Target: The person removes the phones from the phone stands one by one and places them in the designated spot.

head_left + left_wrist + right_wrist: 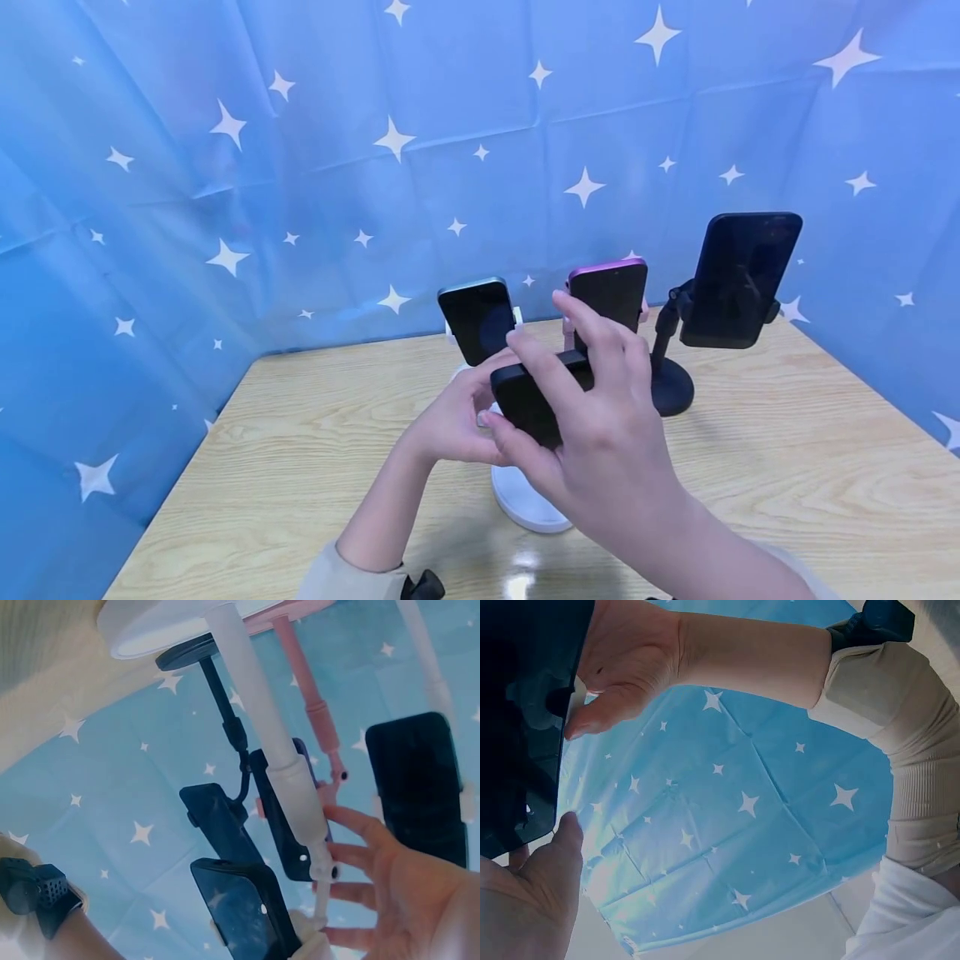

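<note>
A black phone (525, 408) stands tilted at the front of a white phone stand (528, 500), whose round base rests on the table. White clamp parts show beside that phone in the left wrist view. My right hand (611, 408) holds the phone, thumb at its left edge and fingers reaching over its top. Behind it, my left hand (457, 417) grips the upper part of the stand. From the left wrist view, the left hand's fingers (360, 859) lie spread against the white pole near its joint. The right wrist view shows the right thumb (568, 832) against the phone's edge.
Further back, a pale-edged phone (476, 321) sits in a white holder and a pink-edged phone (611, 292) in a pink one. At right, a large black phone (741, 279) is on a black stand (671, 387). Blue star-patterned cloth (337, 167) surrounds the wooden table (300, 450).
</note>
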Tool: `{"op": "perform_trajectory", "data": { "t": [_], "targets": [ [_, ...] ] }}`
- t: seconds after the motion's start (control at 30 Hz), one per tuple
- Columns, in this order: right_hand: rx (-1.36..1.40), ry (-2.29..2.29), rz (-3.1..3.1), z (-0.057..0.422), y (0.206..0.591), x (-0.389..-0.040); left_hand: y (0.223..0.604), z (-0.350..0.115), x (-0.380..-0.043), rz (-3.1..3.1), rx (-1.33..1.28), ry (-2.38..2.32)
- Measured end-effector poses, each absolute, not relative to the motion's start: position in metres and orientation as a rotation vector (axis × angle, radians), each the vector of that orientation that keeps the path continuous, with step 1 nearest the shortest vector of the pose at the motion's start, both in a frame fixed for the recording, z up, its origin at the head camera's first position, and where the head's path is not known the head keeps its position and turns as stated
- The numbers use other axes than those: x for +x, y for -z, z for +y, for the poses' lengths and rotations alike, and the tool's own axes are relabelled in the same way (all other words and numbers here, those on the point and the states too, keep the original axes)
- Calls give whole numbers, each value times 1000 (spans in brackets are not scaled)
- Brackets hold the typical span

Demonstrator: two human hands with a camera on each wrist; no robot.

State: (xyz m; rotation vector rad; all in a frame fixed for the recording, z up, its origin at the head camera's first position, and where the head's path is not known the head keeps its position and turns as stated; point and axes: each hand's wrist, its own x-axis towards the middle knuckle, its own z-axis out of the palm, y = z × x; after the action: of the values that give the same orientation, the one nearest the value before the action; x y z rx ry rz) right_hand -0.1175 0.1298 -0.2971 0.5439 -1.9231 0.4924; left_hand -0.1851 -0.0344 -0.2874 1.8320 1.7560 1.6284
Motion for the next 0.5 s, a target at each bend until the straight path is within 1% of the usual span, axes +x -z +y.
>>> {"op": "perform_trajectory", "data": {
  "t": [0.03, 0.07, 0.17, 0.23, 0.4, 0.5],
  "targets": [
    [543, -475, -1911, 119, 277, -101, 287, -34, -186, 1763, 1839, -1618],
    [538, -453, -1906, 112, 265, -92, 287, -33, -187, 1770, 1840, -1611],
    [504, -393, -1862, 101, 246, -80, 286, -30, -189, 1760, 1860, -1597],
    [459, -338, -1818, 106, 263, -94, 286, -28, -190, 1772, 1879, -1585],
    [364, -257, -1742, 128, 325, -143, 286, -25, -190, 1785, 1921, -1574],
    [348, -258, -1736, 135, 346, -160, 284, -24, -190, 1789, 1952, -1561]
  ]
}}
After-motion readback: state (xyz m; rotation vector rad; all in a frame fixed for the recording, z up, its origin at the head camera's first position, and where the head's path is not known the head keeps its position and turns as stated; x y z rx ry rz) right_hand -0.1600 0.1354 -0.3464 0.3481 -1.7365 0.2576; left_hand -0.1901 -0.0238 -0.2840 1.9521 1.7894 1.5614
